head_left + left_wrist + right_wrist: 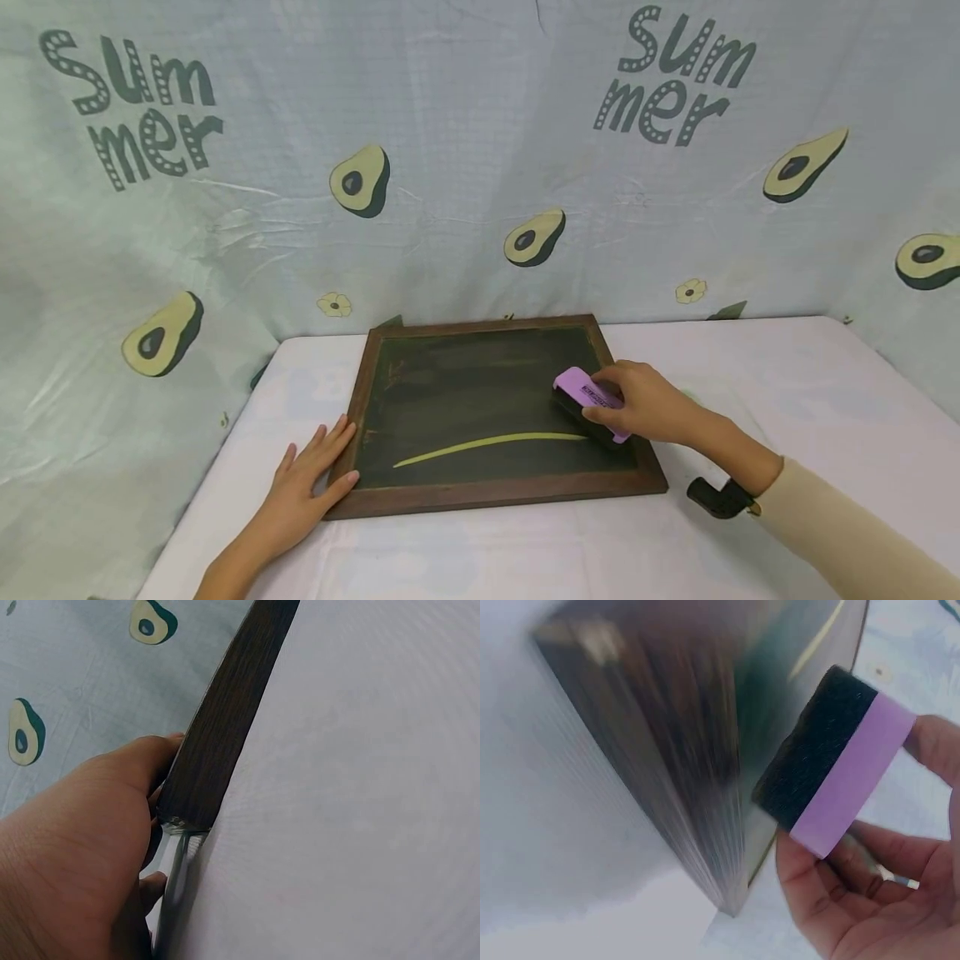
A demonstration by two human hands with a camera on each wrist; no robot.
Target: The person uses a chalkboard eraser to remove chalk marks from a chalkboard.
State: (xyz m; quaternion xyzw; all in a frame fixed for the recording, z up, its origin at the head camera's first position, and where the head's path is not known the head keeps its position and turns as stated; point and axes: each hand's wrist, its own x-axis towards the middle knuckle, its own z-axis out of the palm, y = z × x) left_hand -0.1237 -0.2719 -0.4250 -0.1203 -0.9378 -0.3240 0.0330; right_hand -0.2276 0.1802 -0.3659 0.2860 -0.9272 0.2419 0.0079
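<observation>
A wood-framed chalkboard [480, 383] lies on the table, with a curved yellow chalk line [480, 443] across its lower part. My right hand [645, 404] pinches a purple chalkboard eraser [588, 400] by its sides, over the board's right part. In the head view the eraser overlaps the right end of the yellow line. Its black felt side [817, 746] faces the board in the right wrist view. At the lower left corner, my left hand [307, 483] rests with spread, mostly straight fingers on the frame [217, 727]. Faint smudges show on the dark surface.
A white cloth covers the table [480, 558]. Behind it hangs a pale curtain [450, 100] printed with avocados and lettering. A black strap-like piece [720, 498] sits at my right wrist, below the cream sleeve [840, 525].
</observation>
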